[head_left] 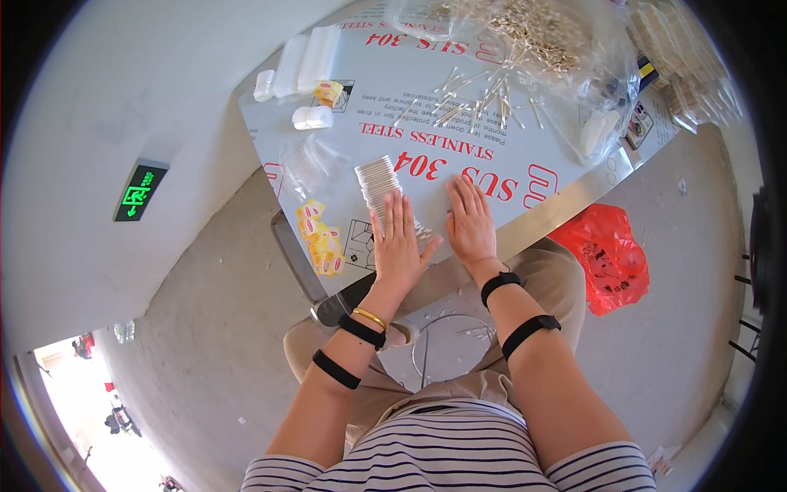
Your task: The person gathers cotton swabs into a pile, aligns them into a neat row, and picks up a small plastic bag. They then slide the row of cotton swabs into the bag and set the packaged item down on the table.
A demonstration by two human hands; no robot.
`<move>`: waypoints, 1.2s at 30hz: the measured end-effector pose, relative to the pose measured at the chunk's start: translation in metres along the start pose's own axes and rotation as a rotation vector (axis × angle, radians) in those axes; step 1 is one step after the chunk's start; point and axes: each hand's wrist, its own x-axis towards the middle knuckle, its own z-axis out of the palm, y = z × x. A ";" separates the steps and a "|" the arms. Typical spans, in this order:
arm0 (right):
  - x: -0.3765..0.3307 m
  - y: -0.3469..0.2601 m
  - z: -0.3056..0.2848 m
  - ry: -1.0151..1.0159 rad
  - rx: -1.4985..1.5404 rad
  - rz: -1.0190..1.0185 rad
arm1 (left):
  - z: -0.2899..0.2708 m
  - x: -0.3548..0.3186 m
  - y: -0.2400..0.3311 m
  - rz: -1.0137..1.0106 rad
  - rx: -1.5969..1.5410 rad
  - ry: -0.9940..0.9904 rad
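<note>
A neat row of cotton swabs [376,175] lies side by side on the film-covered steel table [328,139]. My left hand [397,242] rests flat over the near part of this row, fingers stretched out and pointing away from me. A few swab ends stick out between its fingers and thumb, and the swabs under the palm are hidden. To the right, my right hand [472,225] lies palm down on the table near its front edge, fingers extended, holding nothing. Yellow printed cards [322,238] and clear plastic bags [311,166] lie left of my left hand.
Loose swabs [475,102] are scattered farther back, before a large clear bag of swabs [541,34]. White bundles [312,118] and long white plastic sleeves [316,59] sit at the back left. Stacked packs [680,61] stand far right. A red plastic bag [605,258] hangs beyond the right edge.
</note>
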 end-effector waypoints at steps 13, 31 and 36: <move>-0.002 0.001 -0.005 -0.017 -0.020 0.005 | -0.022 0.113 -0.022 0.005 -0.270 0.253; 0.001 -0.003 -0.005 -0.082 -0.015 0.038 | 0.004 0.248 0.010 0.102 -0.218 0.222; 0.000 0.000 -0.006 -0.070 0.016 0.045 | -0.007 0.235 -0.013 0.146 -0.186 0.096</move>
